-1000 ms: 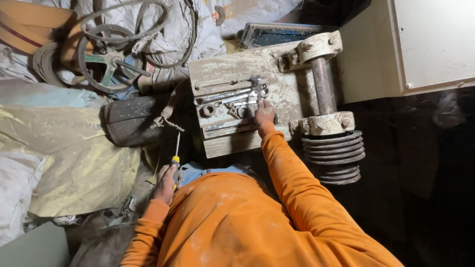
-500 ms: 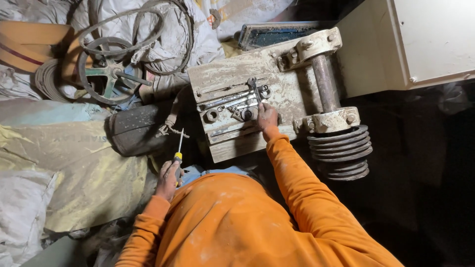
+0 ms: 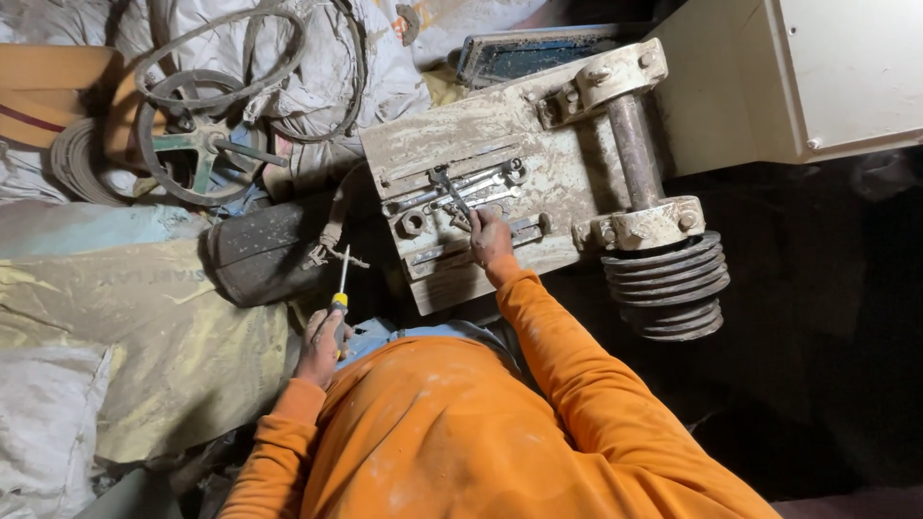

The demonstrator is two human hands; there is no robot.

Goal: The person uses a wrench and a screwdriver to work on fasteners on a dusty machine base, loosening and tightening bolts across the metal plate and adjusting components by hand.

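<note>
Dusty sacks (image 3: 58, 432) and a pale tarpaulin (image 3: 144, 327) fill the left side of a cluttered, dimly lit workshop floor. Far left, a spoked metal wheel (image 3: 197, 144) lies among loops of hose and crumpled cloth. Just right of the tarpaulin sits a dark cylindrical motor (image 3: 269, 245), lying on its side.

Near the middle, a person in an orange long-sleeved top leans forward. The left hand (image 3: 322, 341) is closed in a fist around the yellow handle of a screwdriver (image 3: 340, 288), whose thin shaft points away towards the motor's end. Whether the tip touches anything cannot be told.

Further right, the right hand (image 3: 490, 238) reaches onto a dust-caked machine plate (image 3: 461, 144), fingertips pressed down among a cluster of wrenches (image 3: 457, 192) lying in the plate's grooves; whether it grips one cannot be told. A hex nut (image 3: 413, 224) sits on the plate left of that hand.

Right of the plate, a steel shaft (image 3: 635, 144) runs between two bearing blocks down to a grooved pulley (image 3: 668, 284). Far right stands a cream metal cabinet (image 3: 817, 77), with dark floor near it.
</note>
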